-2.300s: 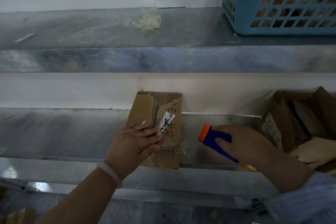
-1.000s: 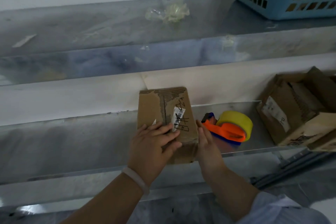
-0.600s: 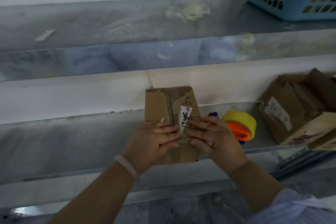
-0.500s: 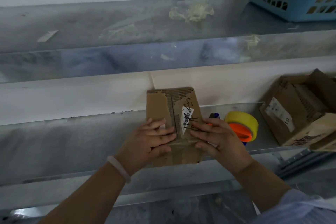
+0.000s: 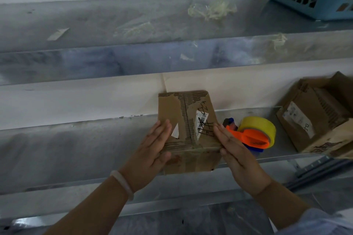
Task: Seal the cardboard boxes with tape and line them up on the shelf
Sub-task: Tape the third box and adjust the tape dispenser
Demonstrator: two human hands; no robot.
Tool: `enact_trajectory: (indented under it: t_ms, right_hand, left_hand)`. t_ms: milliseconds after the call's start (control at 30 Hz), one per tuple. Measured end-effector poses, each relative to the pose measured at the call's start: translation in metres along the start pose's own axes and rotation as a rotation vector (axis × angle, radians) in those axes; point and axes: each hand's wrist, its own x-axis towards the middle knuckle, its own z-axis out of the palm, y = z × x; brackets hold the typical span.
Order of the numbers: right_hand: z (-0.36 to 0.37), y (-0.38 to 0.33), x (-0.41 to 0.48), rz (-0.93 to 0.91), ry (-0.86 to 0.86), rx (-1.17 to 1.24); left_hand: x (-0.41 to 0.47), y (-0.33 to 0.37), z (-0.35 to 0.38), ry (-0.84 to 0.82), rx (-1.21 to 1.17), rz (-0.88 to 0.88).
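**Change.** The tape dispenser (image 5: 256,135), held in the right hand two seconds ago, now lies on the shelf (image 5: 76,139) just right of the box. Both hands, which had been smoothing the lid, have slid out to the box's flanks.

**Grip.** Left hand (image 5: 150,150) and right hand (image 5: 238,154) have straight fingers pressed flat to the left and right sides, holding nothing but the box between them.

**Reading.** Taping looks finished. The tape ends are probably being pressed down before the box is lined up.

**Item.** Small cardboard box (image 5: 188,120), at the near edge of the lower shelf. It is brown, with the top skin torn to bare ribbing. It carries a white barcode label scrawled over in black. A glossy clear band runs along the near top edge.

**Nearby.** More boxes (image 5: 315,116) stand at the far right, apart.
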Motion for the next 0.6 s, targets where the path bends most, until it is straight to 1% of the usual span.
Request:
enact_trajectory:
  t_ms: [33, 67, 100, 133, 167, 200, 267, 333, 433, 533, 600]
  right_hand:
    - [0.002, -0.003, -0.001, 0.07, 0.071, 0.128]
    - [0.006, -0.008, 0.0, 0.163, 0.18, 0.261]
    - [0.013, -0.013, 0.004, 0.268, 0.293, 0.373]
    - [0.021, -0.02, 0.01, 0.373, 0.378, 0.442]
    - [0.029, -0.026, 0.016, 0.448, 0.415, 0.461]
    - [0.038, -0.029, 0.021, 0.475, 0.428, 0.434]
    - [0.052, -0.032, 0.027, 0.46, 0.464, 0.329]
    - [0.056, -0.03, 0.029, 0.445, 0.49, 0.28]
    - [0.053, -0.028, 0.029, 0.45, 0.452, 0.234]
    - [0.051, -0.024, 0.025, 0.498, 0.436, 0.235]
    - [0.049, -0.02, 0.022, 0.518, 0.442, 0.266]
  left_hand:
    - [-0.001, 0.005, 0.003, 0.049, -0.074, -0.046]
    - [-0.001, 0.012, 0.007, 0.136, -0.176, -0.133]
    - [0.002, 0.022, 0.012, 0.242, -0.297, -0.265]
    - [0.007, 0.033, 0.017, 0.328, -0.423, -0.415]
    - [0.014, 0.043, 0.024, 0.374, -0.535, -0.536]
    - [0.02, 0.049, 0.03, 0.397, -0.595, -0.601]
    - [0.028, 0.051, 0.039, 0.428, -0.609, -0.627]
    - [0.031, 0.048, 0.039, 0.423, -0.594, -0.614]
    - [0.029, 0.042, 0.039, 0.398, -0.553, -0.601]
    - [0.027, 0.04, 0.041, 0.382, -0.671, -0.617]
    - [0.024, 0.038, 0.043, 0.41, -0.758, -0.638]
